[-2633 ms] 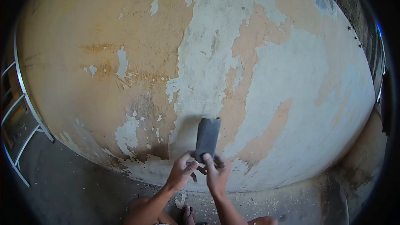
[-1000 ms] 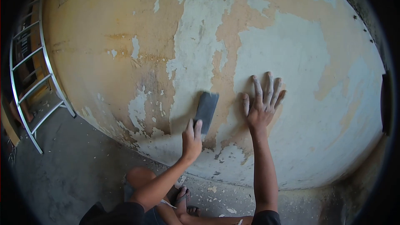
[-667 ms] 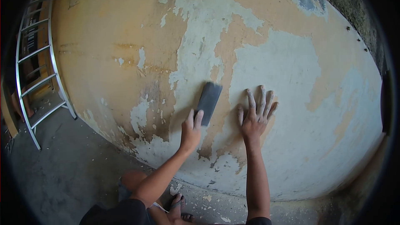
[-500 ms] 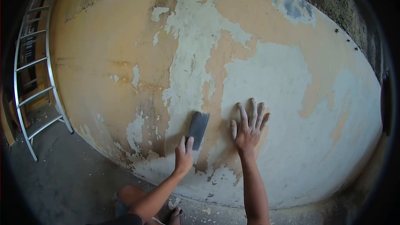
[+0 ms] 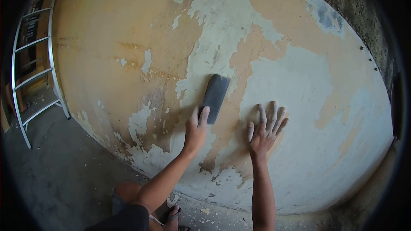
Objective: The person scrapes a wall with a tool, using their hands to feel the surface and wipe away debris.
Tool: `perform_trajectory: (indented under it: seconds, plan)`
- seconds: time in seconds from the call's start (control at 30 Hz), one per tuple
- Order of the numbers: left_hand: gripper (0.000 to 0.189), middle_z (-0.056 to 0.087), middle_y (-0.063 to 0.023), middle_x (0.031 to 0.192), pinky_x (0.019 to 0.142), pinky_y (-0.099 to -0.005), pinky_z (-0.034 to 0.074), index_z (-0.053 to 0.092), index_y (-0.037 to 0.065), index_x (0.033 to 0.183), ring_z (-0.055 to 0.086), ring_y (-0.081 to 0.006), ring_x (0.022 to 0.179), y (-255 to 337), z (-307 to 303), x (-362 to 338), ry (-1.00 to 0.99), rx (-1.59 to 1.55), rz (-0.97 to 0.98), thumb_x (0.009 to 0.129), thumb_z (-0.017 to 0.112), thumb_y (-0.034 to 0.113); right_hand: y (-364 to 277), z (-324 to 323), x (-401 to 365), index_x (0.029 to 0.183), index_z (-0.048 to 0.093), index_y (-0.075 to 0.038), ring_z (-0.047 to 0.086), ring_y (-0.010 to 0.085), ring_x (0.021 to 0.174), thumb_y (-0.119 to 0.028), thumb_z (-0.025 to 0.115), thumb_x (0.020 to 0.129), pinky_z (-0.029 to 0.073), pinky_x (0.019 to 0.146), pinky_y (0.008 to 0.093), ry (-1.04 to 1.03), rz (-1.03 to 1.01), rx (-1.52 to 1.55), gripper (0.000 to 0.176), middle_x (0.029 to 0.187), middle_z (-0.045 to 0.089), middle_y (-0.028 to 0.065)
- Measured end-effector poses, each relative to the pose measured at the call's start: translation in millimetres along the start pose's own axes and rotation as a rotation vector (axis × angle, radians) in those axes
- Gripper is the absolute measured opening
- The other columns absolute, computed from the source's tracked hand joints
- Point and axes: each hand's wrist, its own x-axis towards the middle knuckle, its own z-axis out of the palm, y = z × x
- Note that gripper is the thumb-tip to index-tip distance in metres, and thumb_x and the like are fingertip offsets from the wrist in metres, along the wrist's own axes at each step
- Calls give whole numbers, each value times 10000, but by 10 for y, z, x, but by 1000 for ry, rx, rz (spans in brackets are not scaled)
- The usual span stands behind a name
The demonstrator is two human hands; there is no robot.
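My left hand [image 5: 196,133] is closed around the lower end of a flat, dark grey rectangular block [image 5: 215,96], thumb along its near face. The block stands tilted against the wall [image 5: 291,81], over a pale stripe bordered by tan patches. To the right, my right hand [image 5: 264,136] rests on the wall with its fingers spread, holding nothing. Whitish dust coats those fingers. Peeling paint leaves ragged pale, tan and yellowish areas all over the wall.
An aluminium ladder [image 5: 51,57] leans at the far left. Paint flakes lie on the grey floor [image 5: 72,158] along the wall's foot. My sandalled foot [image 5: 174,214] shows at the bottom. A dark, rough band [image 5: 355,13] runs along the upper right.
My left hand has slid the block upward along the wall. My right hand keeps about the same spot on it. The camera view has shifted a little.
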Motion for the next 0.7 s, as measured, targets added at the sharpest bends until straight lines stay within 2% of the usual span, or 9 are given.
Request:
perform_trajectory:
  seconds: [0.13,0.2,0.23,0.3,0.37,0.43,0.53,0.6,0.7]
  plan:
    - [450,589,-253,767,661,-422,454,545,-45,941,580,-396,697,-315,-106,-428,-3,102,-56,1038,504,392,2,42,-18,1425,528,-231,194,425,1491,-458,481,966,31,1203,604,68,15,26,514,1569,360,140]
    - [423,602,-269,803,705,-422,470,560,-48,976,620,-420,772,-708,-174,-807,10,189,92,1037,510,367,19,43,-14,1419,532,-231,195,426,1491,-469,484,966,36,1201,609,50,20,32,515,1574,351,140]
    - [403,614,-285,829,735,-428,480,567,-52,1006,631,-453,829,-695,-161,-826,26,138,89,1035,516,346,15,32,4,1419,532,-231,195,426,1491,-469,484,966,36,1201,609,65,32,9,515,1574,351,140]
    - [439,616,-275,816,700,-425,469,570,-53,974,638,-427,804,-352,-111,-530,35,175,43,1027,527,381,1,-9,5,1439,494,-199,182,415,1496,-476,402,1007,64,1203,602,27,3,-11,522,1584,323,155]
    - [451,611,-271,794,664,-426,458,562,-54,936,640,-410,775,156,-69,-74,29,133,52,1026,529,387,17,19,8,1439,493,-200,183,414,1496,-478,402,1007,66,1203,601,30,-6,-24,522,1584,323,155]
    - [448,605,-284,797,637,-445,451,547,-53,912,637,-425,771,293,-72,76,-28,126,34,1032,517,378,19,29,4,1439,493,-202,183,414,1496,-480,403,1006,67,1204,600,13,-16,-23,522,1584,323,154]
    - [458,608,-293,813,647,-452,459,550,-49,924,631,-462,815,-388,-150,-518,-1,202,-21,1031,512,395,7,41,-28,1425,523,-237,171,420,1498,-471,479,965,42,1203,604,48,29,45,518,1580,336,134]
    - [463,611,-298,813,665,-456,468,556,-49,940,615,-489,846,-909,-197,-850,37,221,94,1028,514,403,29,62,-19,1425,523,-234,170,420,1498,-471,474,967,39,1204,604,45,15,22,518,1581,334,133]
    - [467,606,-305,800,670,-457,472,557,-56,942,602,-499,851,-420,-142,-530,23,162,53,1025,520,403,28,52,6,1426,520,-232,171,417,1499,-465,470,967,35,1205,601,48,8,12,517,1584,330,136]
